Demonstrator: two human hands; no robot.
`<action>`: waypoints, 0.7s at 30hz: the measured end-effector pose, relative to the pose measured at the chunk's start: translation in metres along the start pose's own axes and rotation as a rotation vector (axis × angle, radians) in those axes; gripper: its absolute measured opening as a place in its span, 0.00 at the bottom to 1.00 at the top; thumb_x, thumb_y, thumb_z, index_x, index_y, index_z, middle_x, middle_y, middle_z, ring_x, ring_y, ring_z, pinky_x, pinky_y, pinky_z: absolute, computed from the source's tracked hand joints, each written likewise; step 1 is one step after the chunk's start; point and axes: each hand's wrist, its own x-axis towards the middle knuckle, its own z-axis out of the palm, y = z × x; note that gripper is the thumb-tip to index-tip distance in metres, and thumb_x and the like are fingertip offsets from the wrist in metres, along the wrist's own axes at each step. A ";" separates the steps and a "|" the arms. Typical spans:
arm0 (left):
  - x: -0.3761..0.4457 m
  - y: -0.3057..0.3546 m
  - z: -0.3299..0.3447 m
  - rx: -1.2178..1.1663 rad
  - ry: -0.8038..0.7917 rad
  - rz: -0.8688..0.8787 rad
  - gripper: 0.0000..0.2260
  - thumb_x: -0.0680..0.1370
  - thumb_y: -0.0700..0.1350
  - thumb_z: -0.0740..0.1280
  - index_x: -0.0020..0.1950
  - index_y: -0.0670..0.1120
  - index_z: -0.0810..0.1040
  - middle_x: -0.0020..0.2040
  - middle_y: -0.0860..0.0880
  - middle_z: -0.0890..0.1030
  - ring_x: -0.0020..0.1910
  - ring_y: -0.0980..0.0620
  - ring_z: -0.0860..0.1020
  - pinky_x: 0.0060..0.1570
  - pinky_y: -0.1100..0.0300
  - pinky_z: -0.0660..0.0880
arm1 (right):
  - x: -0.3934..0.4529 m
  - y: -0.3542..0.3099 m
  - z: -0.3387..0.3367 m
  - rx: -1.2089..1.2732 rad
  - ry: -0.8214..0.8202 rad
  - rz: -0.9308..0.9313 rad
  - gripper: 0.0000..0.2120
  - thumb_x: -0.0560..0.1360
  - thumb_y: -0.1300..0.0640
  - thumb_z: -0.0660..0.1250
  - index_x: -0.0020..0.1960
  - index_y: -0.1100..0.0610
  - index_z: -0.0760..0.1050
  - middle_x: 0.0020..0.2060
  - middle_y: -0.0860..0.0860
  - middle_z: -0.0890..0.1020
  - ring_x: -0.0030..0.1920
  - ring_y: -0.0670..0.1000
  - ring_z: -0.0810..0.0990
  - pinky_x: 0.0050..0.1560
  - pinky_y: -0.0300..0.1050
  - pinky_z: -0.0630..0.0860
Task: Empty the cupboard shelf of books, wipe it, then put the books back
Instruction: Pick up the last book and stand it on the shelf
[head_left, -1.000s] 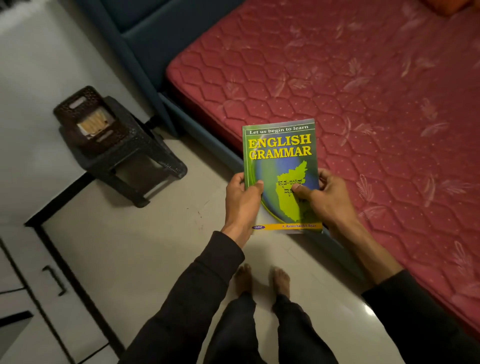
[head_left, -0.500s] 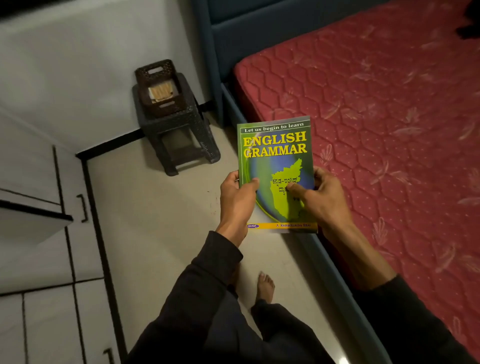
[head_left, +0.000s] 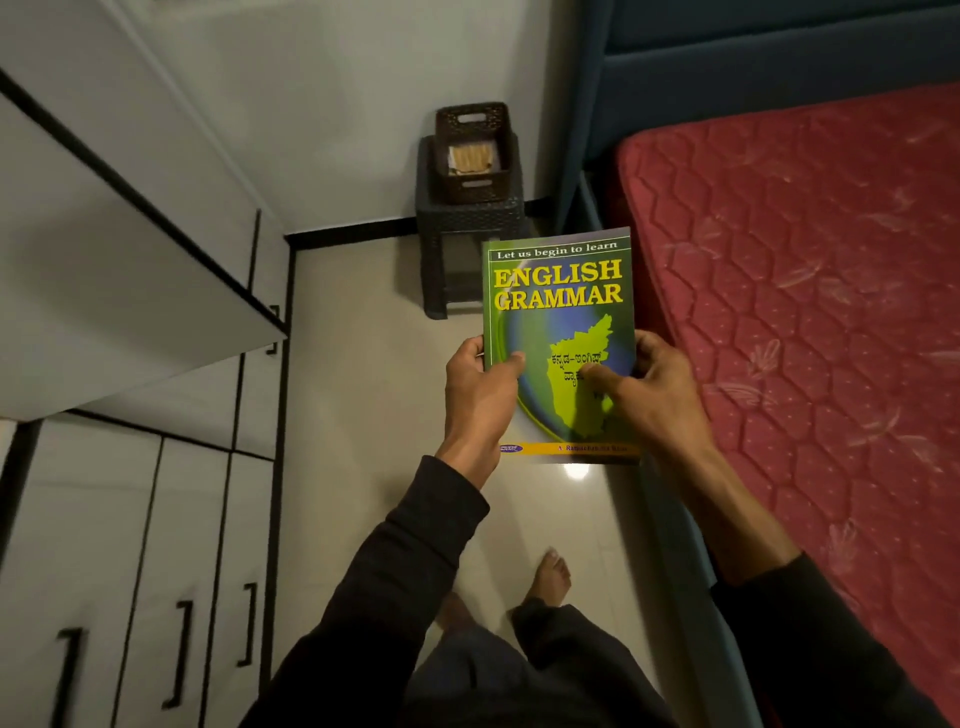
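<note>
A green book titled English Grammar is held upright in front of me, cover facing me. My left hand grips its left edge with the thumb on the cover. My right hand grips the right edge, thumb across the yellow map. The white cupboard with black handles stands at the left, with one open door swung out above. The shelf inside is hidden from view.
A bed with a red quilted mattress and blue frame fills the right. A dark plastic stool carrying a brown basket stands by the far wall. Pale glossy floor runs between cupboard and bed; my bare feet show below.
My view has swung left from the bed toward the cupboard, which now fills the left side. Both hands keep the same grip on the book.
</note>
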 end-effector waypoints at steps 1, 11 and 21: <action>-0.001 0.001 -0.010 0.000 0.010 0.005 0.08 0.79 0.36 0.65 0.53 0.47 0.77 0.51 0.48 0.83 0.51 0.49 0.83 0.53 0.59 0.79 | -0.004 -0.003 0.008 -0.002 -0.013 -0.006 0.15 0.71 0.66 0.73 0.54 0.55 0.75 0.45 0.51 0.84 0.41 0.48 0.82 0.44 0.41 0.79; -0.021 0.010 -0.114 -0.067 0.152 0.075 0.08 0.79 0.37 0.66 0.51 0.50 0.77 0.48 0.51 0.83 0.49 0.52 0.82 0.49 0.63 0.77 | -0.049 -0.034 0.096 -0.018 -0.154 -0.069 0.14 0.72 0.65 0.73 0.55 0.55 0.76 0.46 0.51 0.84 0.42 0.45 0.82 0.39 0.33 0.77; -0.048 0.021 -0.214 -0.146 0.308 0.143 0.08 0.79 0.38 0.66 0.52 0.51 0.77 0.51 0.52 0.83 0.49 0.55 0.82 0.45 0.67 0.76 | -0.096 -0.069 0.182 -0.019 -0.321 -0.140 0.15 0.73 0.65 0.72 0.58 0.56 0.76 0.49 0.50 0.83 0.45 0.46 0.82 0.44 0.41 0.79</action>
